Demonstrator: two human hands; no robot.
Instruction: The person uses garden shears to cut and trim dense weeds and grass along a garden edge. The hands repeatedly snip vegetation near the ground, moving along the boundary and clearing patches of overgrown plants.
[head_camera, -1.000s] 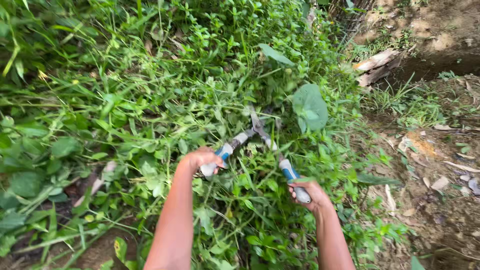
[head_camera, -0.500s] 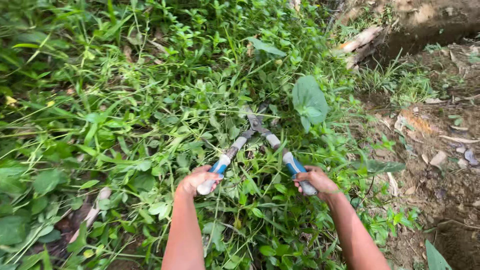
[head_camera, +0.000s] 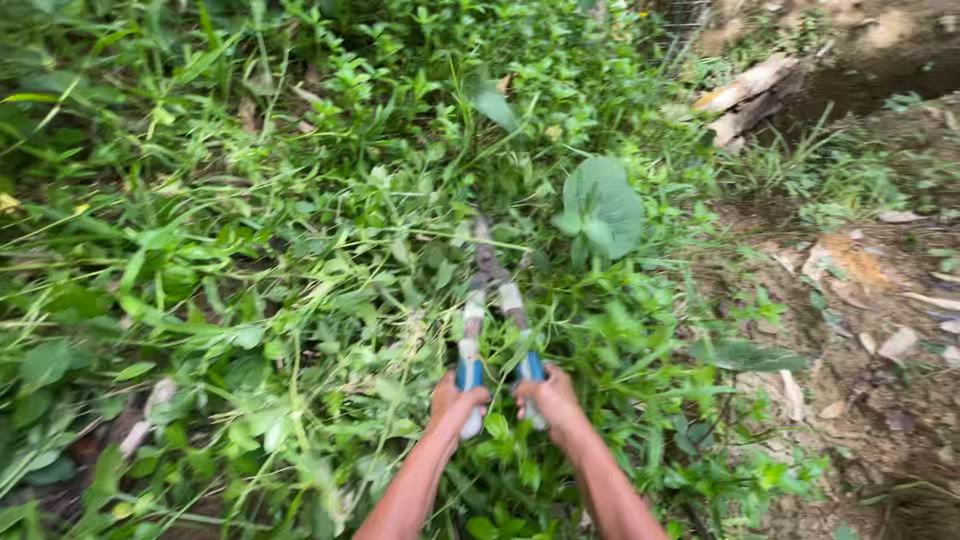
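The left hand (head_camera: 455, 405) and right hand (head_camera: 545, 397) each grip a blue handle of the garden shears (head_camera: 492, 320), fingers wrapped tight. Half a second ago the handles stood wide apart; now they are nearly together, so the blades (head_camera: 484, 250) have probably closed on the weeds (head_camera: 330, 250), though blur hides the cut. A big round leaf (head_camera: 603, 205) stands just beside the tips.

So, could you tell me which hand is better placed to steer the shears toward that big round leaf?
Probably the right hand: it grips the shears' handle on the side where the big round leaf stands, up and to the right. The left hand holds the other handle, farther away.
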